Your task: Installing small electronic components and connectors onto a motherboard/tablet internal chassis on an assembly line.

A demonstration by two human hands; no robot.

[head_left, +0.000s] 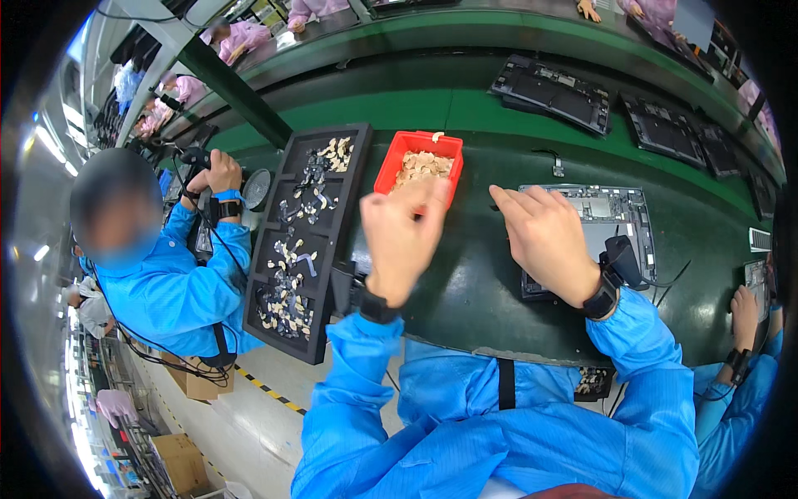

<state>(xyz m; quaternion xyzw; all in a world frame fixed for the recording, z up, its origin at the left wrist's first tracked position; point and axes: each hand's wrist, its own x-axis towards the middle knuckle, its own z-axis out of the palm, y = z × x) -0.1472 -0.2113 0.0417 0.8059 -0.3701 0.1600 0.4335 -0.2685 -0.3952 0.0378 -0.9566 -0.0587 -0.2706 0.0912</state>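
My left hand (403,237) is over the near edge of a red bin (384,173), its fingers curled together and smeared by motion. Small tan pieces (422,169) fill much of that bin. To its right, my right hand (550,241) hovers by the left side of an opened laptop chassis (638,241) with its inner boards showing. The fingers there are bent and held close, with a small dark bit under the fingertips that I cannot make out. What the left fingers hold, if anything, is hidden.
A black compartment tray (278,187) of small dark and tan parts stands at the left. A small connector piece (558,166) lies behind the chassis. More opened chassis (553,91) sit on the green far strip. Co-workers in blue (170,283) work on both sides.
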